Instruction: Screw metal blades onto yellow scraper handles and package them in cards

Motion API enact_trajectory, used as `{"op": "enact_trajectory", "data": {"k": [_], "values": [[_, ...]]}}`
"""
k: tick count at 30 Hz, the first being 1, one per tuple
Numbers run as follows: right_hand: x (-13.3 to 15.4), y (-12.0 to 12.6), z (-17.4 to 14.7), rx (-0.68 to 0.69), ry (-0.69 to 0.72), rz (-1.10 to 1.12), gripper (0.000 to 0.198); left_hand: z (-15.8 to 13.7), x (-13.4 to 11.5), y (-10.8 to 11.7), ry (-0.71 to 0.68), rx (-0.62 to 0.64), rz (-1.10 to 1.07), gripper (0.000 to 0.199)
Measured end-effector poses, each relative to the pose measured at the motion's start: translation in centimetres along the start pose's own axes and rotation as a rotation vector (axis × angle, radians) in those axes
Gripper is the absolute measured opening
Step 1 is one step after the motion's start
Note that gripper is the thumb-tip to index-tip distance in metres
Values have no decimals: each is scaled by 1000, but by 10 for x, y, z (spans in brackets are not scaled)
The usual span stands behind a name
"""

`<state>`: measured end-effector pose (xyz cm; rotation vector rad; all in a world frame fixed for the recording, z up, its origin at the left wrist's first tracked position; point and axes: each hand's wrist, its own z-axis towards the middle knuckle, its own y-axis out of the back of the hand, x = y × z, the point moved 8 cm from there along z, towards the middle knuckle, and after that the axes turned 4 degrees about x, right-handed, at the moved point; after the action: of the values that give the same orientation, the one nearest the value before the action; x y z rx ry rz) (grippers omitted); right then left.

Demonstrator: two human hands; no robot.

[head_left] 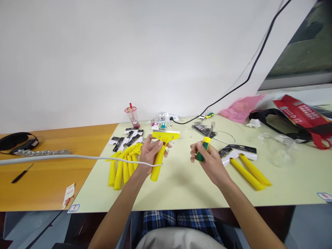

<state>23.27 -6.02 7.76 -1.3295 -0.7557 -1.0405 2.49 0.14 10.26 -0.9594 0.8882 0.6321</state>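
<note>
Upright yellow scraper (green-yellow screwdriver beside)

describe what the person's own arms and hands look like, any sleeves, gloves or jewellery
Both arms are bare from the bottom of the frame to the hands, with no sleeves in view. The left hand and right hand wear no gloves, and no rings, watch or bracelet show. A thin white cable crosses over the left wrist. Lower down, blue plaid shorts and a light shirt hem show.

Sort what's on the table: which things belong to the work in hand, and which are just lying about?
In use:
left hand holding a yellow scraper
right hand holding a screwdriver
pile of yellow scrapers
two packaged scrapers

Lying about:
drink cup
power strip
pink bag
red bag
small black tool
</note>
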Motion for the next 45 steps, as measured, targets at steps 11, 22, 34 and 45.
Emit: {"op": "enact_trajectory", "data": {"k": [11,22,34,45], "values": [[19,-3,24,-87,138,-164,52,2,50,-6,203,17,7,43],[53,23,30,-211,269,-196,52,4,51,-8,194,54,107,35],[142,103,28,-581,744,-53,44,7,-26,152,119,-156,1182,34],[139,63,68,-418,712,-238,46,28,-58,329,630,-454,1500,61]]}}
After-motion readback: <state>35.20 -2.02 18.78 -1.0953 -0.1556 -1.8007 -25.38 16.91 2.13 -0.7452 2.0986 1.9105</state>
